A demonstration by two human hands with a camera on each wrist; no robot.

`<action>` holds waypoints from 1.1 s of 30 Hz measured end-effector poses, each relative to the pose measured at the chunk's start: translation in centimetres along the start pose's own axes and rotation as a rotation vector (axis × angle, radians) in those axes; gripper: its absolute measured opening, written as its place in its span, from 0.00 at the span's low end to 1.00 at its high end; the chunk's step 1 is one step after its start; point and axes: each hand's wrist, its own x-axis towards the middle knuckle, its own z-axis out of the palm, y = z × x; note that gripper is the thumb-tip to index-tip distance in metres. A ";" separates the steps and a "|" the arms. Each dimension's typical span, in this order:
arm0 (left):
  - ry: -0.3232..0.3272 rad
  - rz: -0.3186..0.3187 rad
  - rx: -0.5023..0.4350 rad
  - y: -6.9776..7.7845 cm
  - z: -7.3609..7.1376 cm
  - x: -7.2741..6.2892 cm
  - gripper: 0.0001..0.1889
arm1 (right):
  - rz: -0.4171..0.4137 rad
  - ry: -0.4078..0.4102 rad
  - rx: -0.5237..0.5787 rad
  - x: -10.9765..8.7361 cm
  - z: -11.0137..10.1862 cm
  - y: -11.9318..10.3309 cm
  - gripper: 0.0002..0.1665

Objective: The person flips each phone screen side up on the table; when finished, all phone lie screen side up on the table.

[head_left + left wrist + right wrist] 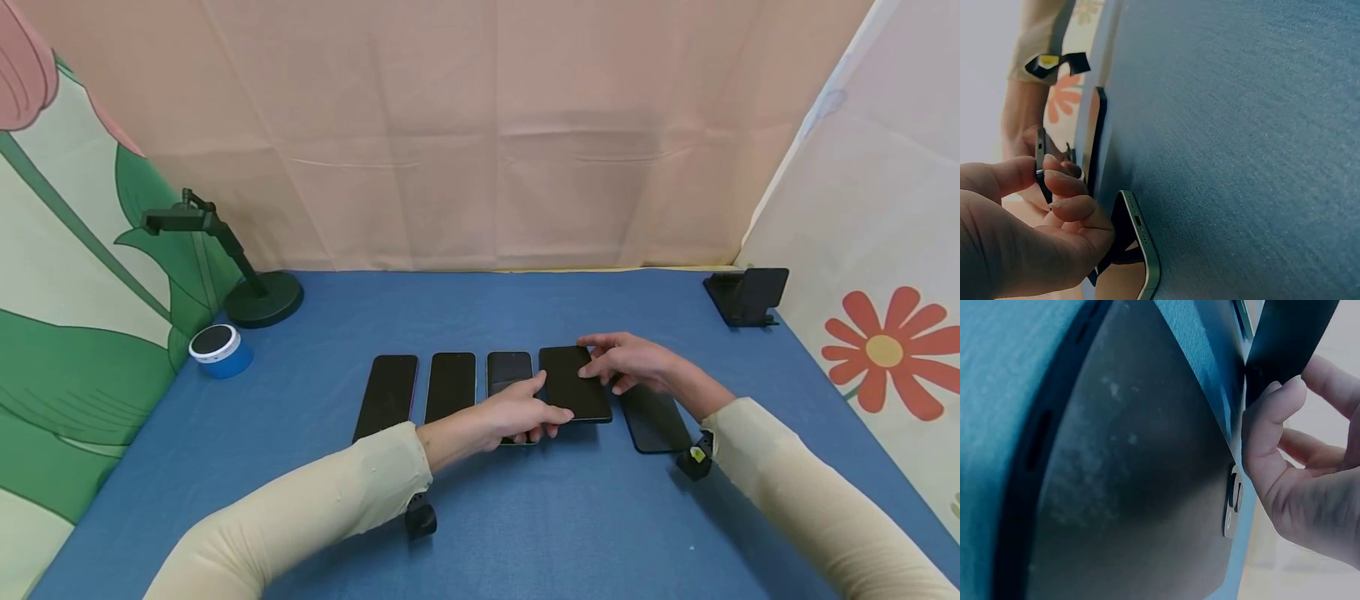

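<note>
A black smartphone (pixel 572 390) is raised slightly off the table between both hands, screen up. My left hand (pixel 517 414) pinches its lower left side; in the left wrist view that hand (pixel 1035 240) has thumb and fingers at the phone's port end. At the upper right edge my right hand (pixel 630 360) pinches the same phone (pixel 1291 344), as the right wrist view shows. A dark phone (pixel 654 421) lies face down under the right wrist, its camera bump visible in the right wrist view. Beneath the left hand rests another phone (pixel 510 365), partly covered.
Two more phones, a left one (pixel 386 392) and one beside it (pixel 451 385), lie screen up in the row. A black lamp-like stand (pixel 262 297) and a blue-and-white round container (pixel 219 352) stand at the left. A black phone stand (pixel 746 296) sits at the back right.
</note>
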 end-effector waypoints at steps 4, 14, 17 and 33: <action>-0.006 -0.015 0.018 0.1 0.1 0.1 0.50 | -0.003 -0.014 -0.025 0.0 0.0 0.0 0.47; 0.007 -0.040 0.070 0.2 0.7 0.4 0.50 | -0.037 -0.023 -0.101 0.0 0.0 -0.1 0.49; 0.009 -0.042 0.073 0.2 0.8 0.4 0.50 | -0.046 -0.028 -0.133 0.0 -0.1 -0.2 0.49; -0.072 -0.072 0.142 0.1 0.1 0.5 0.50 | -0.090 -0.021 -0.223 0.2 0.1 0.2 0.46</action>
